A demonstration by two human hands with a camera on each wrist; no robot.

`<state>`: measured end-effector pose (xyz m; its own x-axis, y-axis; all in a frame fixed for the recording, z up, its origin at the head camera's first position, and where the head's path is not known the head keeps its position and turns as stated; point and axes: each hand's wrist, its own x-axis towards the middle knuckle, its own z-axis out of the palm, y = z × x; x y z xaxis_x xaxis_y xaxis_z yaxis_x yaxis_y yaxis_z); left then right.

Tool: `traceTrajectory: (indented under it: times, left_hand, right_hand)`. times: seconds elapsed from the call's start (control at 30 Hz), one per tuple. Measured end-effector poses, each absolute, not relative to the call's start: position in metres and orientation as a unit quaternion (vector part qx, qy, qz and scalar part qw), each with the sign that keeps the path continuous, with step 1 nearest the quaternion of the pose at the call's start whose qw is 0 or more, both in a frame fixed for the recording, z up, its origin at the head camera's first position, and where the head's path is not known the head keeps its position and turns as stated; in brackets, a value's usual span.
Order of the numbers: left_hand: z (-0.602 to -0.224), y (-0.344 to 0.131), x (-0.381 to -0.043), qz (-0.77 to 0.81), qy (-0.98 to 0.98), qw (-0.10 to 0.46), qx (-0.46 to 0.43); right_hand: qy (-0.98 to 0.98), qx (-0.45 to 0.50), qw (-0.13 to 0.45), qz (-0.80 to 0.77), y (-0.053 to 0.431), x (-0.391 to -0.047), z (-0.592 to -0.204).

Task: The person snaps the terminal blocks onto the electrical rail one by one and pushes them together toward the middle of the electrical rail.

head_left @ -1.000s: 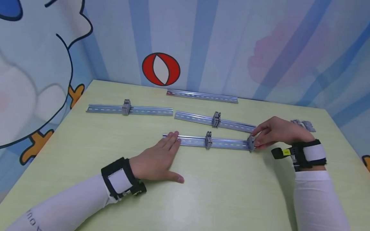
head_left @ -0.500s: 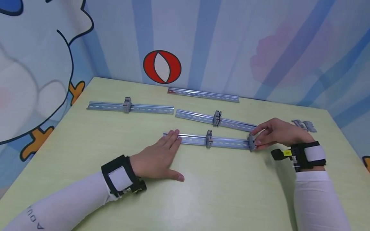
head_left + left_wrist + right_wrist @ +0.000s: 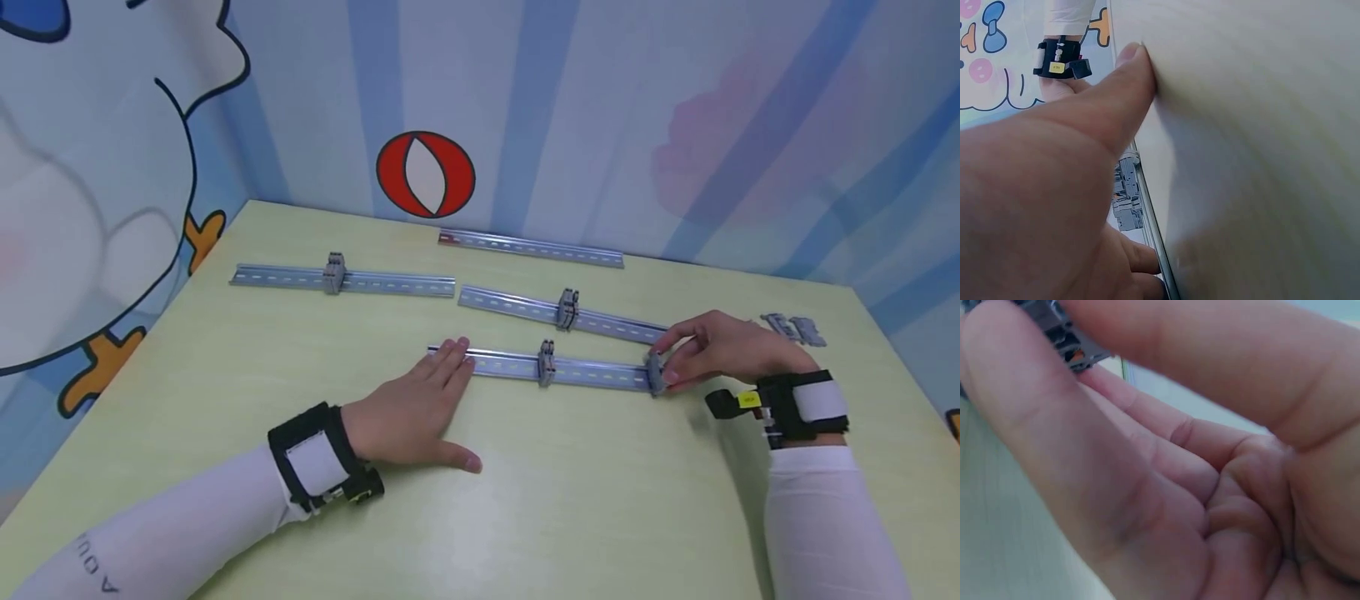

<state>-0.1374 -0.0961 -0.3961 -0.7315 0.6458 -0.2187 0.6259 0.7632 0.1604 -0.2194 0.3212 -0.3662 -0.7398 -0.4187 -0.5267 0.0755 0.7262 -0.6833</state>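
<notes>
In the head view, the nearest metal DIN rail (image 3: 502,364) lies across the table in front of me. My left hand (image 3: 412,412) rests flat on its left end, fingers straight and thumb spread onto the table. At the rail's right end, my right hand (image 3: 720,346) pinches a grey terminal block (image 3: 655,373) between thumb and fingers. That block stands upright at the rail; how it seats is hidden. Another grey terminal block (image 3: 547,363) sits mid-rail. The right wrist view catches part of the pinched block (image 3: 1075,347) between the fingertips.
Behind are a left rail (image 3: 277,276) carrying grey blocks (image 3: 334,273) and a middle rail (image 3: 517,304) carrying grey blocks (image 3: 567,310). A bare rail (image 3: 532,247) lies by the wall. Loose grey pieces (image 3: 806,331) lie at the right, beyond my right wrist.
</notes>
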Motion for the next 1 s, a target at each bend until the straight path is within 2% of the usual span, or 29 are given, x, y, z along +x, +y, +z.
traceTrajectory:
  times: [0.53,1.0]
  left_hand:
    - [-0.396,-0.094,-0.138,0.038,0.929,0.138,0.340]
    - [-0.397,-0.094,-0.139,0.036,0.930,0.140,0.339]
  right_hand:
    - [0.821,-0.113,0.356,-0.432,0.299,-0.221,-0.375]
    - [0.801,-0.090,0.334,-0.489,0.261,-0.214,-0.377]
